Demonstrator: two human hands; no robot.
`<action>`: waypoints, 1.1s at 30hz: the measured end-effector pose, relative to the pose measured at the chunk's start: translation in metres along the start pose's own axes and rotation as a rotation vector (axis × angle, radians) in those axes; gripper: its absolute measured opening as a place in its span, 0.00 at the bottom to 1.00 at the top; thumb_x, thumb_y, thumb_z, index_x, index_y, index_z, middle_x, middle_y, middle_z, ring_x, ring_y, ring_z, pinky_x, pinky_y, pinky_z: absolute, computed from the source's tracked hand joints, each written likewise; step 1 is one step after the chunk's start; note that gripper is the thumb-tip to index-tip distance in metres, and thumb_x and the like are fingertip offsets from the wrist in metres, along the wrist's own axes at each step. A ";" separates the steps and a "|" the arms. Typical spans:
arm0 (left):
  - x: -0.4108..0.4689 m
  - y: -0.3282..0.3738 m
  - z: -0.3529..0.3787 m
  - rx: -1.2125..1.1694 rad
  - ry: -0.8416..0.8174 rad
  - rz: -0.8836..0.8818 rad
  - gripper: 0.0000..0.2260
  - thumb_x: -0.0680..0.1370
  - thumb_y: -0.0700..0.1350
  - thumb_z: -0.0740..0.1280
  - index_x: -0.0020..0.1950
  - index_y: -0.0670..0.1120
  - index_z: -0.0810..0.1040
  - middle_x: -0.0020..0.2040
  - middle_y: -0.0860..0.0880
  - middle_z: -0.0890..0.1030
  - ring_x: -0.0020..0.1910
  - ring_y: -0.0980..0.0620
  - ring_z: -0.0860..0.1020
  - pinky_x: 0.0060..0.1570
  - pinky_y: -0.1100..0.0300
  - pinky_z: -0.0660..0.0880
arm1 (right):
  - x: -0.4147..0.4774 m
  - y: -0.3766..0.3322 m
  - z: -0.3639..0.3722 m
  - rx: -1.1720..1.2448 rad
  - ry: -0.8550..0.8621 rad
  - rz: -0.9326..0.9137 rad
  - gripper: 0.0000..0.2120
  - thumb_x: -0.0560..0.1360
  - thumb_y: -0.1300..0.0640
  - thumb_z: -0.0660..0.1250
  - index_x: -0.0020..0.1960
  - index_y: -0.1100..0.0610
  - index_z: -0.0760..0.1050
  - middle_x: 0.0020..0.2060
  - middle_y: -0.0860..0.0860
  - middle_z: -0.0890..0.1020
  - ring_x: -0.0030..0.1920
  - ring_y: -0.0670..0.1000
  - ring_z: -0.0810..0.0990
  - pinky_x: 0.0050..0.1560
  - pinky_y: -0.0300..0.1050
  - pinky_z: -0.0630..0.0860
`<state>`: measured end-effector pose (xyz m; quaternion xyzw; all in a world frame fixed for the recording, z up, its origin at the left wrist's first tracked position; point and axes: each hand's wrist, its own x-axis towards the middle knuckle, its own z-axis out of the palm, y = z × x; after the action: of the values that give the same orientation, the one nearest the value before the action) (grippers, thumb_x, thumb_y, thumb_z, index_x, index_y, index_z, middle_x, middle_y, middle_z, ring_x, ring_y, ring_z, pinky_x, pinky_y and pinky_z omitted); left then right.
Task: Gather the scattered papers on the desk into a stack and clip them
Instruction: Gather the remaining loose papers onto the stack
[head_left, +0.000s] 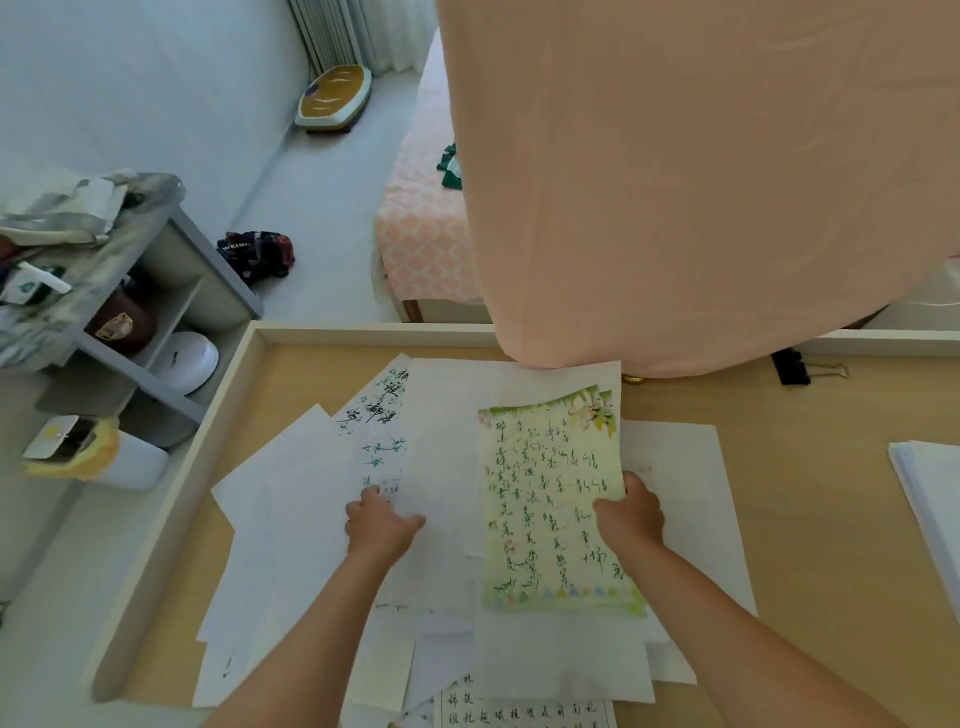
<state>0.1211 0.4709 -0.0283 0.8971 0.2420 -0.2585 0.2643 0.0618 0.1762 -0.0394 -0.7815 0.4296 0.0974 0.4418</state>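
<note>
Several white papers (291, 519) lie overlapping across the middle of the wooden desk (810, 545). On top sits a green-bordered sheet with handwriting (550, 499). My right hand (631, 512) grips that sheet's right edge, thumb on top. My left hand (382, 525) rests fingers-down on a plain white sheet (441, 467), its fingers curled at that sheet's left edge. A black binder clip (792, 366) with gold handles lies at the desk's far right, away from both hands.
A separate stack of white paper (930, 499) lies at the desk's right edge. A peach cloth (701, 182) hangs over the desk's far side. A grey shelf unit (156, 312) and a white bin (98, 457) stand left of the desk.
</note>
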 end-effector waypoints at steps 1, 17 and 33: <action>0.002 -0.002 0.000 -0.070 -0.035 0.007 0.32 0.73 0.47 0.73 0.72 0.43 0.62 0.67 0.41 0.69 0.63 0.41 0.72 0.59 0.51 0.72 | -0.004 -0.003 0.006 -0.001 -0.007 -0.003 0.18 0.72 0.65 0.61 0.60 0.52 0.76 0.52 0.53 0.82 0.49 0.57 0.80 0.40 0.45 0.79; -0.042 -0.051 0.004 -0.612 -0.432 -0.075 0.17 0.81 0.45 0.58 0.71 0.50 0.65 0.59 0.46 0.78 0.54 0.45 0.79 0.50 0.49 0.79 | -0.052 -0.009 0.012 0.002 -0.306 0.044 0.15 0.76 0.65 0.68 0.63 0.58 0.76 0.49 0.53 0.83 0.48 0.53 0.82 0.42 0.43 0.79; -0.042 -0.055 0.019 -0.599 -0.474 0.016 0.17 0.80 0.39 0.54 0.67 0.44 0.73 0.56 0.43 0.80 0.50 0.44 0.79 0.45 0.53 0.78 | -0.083 0.024 -0.029 -0.010 -0.249 0.070 0.15 0.78 0.67 0.64 0.59 0.52 0.76 0.52 0.49 0.82 0.51 0.51 0.80 0.42 0.43 0.77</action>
<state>0.0516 0.4880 -0.0363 0.6972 0.2321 -0.3744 0.5656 -0.0139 0.1968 0.0069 -0.7501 0.3981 0.2112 0.4840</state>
